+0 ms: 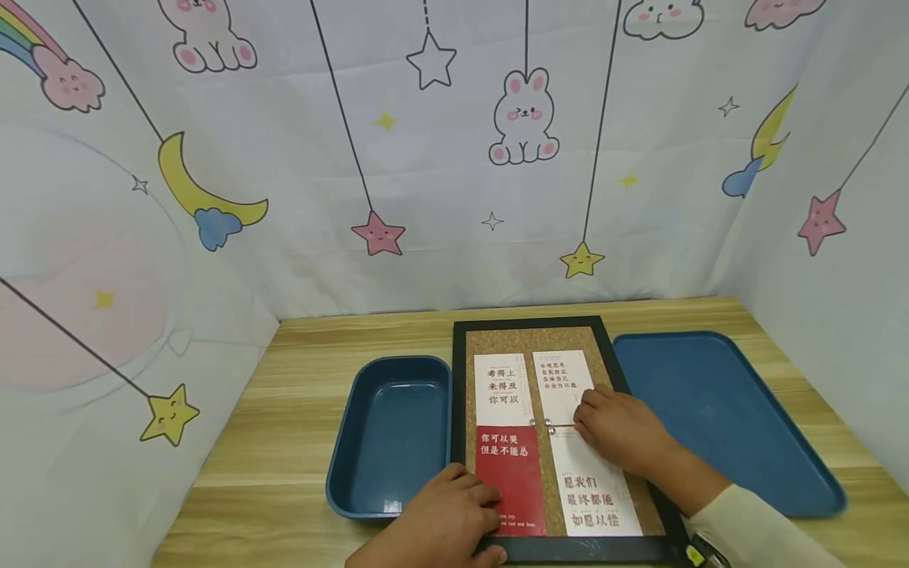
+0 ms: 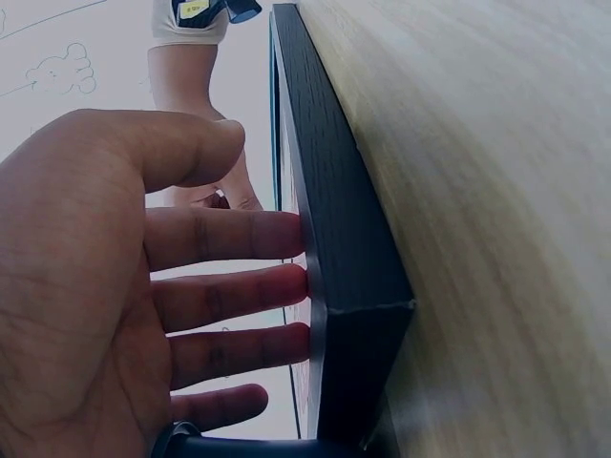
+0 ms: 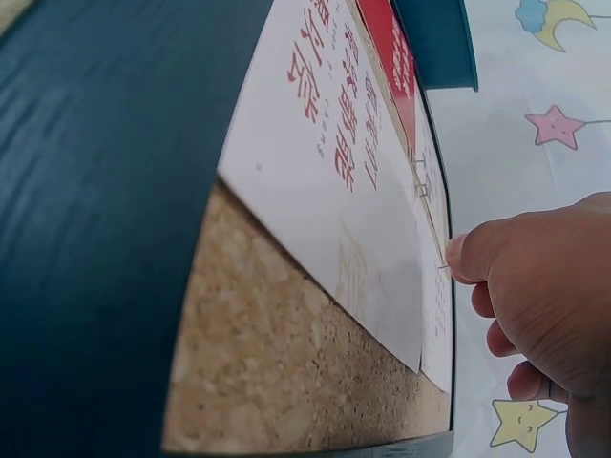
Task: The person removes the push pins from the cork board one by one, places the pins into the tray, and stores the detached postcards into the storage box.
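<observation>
Cork board [image 1: 557, 340] lies on the surface [image 1: 248, 442], its far side close to the surface's far edge. Right hand [image 1: 625, 430] pinches a thin pin [image 3: 443, 266] where the upper white card [image 1: 559, 394] meets the lower white card [image 1: 592, 481], toward the board's right edge; left hand [image 1: 447, 513], fingers straight, touches the board's near-left corner.

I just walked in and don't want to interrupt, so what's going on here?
A person is working on a framed cork board bearing three white cards and a red card. The right hand pinches what looks like a pin where the two right-side cards meet. The left hand rests at the board's near left corner. Silver pins sit at the cards' inner corners.
</observation>
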